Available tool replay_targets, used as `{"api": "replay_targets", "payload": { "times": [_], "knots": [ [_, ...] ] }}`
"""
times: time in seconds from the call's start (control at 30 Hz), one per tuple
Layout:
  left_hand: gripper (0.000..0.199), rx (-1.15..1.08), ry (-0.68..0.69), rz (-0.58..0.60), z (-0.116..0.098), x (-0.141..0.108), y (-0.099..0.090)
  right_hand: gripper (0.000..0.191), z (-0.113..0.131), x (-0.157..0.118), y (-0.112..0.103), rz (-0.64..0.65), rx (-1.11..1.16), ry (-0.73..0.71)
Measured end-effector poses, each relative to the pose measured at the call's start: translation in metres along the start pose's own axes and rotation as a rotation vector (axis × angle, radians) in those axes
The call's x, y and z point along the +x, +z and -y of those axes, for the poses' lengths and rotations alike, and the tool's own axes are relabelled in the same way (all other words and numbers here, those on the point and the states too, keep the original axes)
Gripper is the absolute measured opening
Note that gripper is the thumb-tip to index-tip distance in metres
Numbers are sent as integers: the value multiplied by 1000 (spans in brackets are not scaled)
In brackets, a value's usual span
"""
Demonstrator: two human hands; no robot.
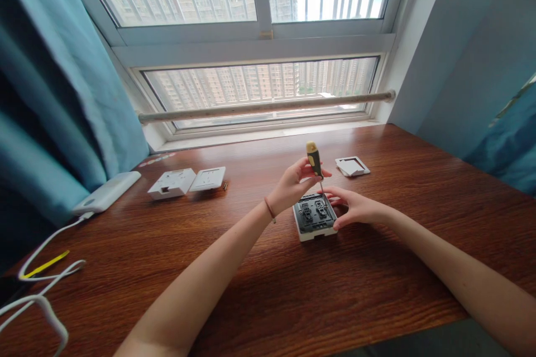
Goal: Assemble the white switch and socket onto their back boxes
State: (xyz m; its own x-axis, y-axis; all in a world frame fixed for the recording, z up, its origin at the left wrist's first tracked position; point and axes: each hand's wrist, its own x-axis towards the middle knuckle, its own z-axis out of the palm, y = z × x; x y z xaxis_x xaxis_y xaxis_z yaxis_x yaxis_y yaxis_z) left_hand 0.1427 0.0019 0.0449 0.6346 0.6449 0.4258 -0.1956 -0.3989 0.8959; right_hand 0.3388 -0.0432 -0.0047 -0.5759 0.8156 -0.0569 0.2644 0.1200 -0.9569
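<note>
My left hand (297, 181) is closed around a screwdriver (314, 158) with a yellow and dark handle. The shaft points down, its tip at the right side of a wall switch (314, 217). This switch has a black inner frame set in a white box and lies face up on the table. Against its right side, my right hand (347, 206) grips the box, thumb at the near corner and fingers at the far edge. Whether the screwdriver tip sits in a screw is too small to tell.
On the wooden table (251, 290), a white box (171, 184), a white socket plate (208, 178) and small screws (225, 185) lie left. A white frame with a panel (352, 166) lies back right. Far left are a white power bank (106, 192), its cable (50, 234) and a yellow stick (47, 264).
</note>
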Motion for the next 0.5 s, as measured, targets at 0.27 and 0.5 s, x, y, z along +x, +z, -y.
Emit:
{"api": "replay_targets", "payload": {
  "times": [0.27, 0.5],
  "knots": [
    [30, -45, -58, -196, 4, -1, 10, 85, -3, 1, -1, 1, -15, -1],
    [29, 123, -59, -225, 5, -2, 6, 83, -4, 2, 0, 1, -20, -38]
  ]
}}
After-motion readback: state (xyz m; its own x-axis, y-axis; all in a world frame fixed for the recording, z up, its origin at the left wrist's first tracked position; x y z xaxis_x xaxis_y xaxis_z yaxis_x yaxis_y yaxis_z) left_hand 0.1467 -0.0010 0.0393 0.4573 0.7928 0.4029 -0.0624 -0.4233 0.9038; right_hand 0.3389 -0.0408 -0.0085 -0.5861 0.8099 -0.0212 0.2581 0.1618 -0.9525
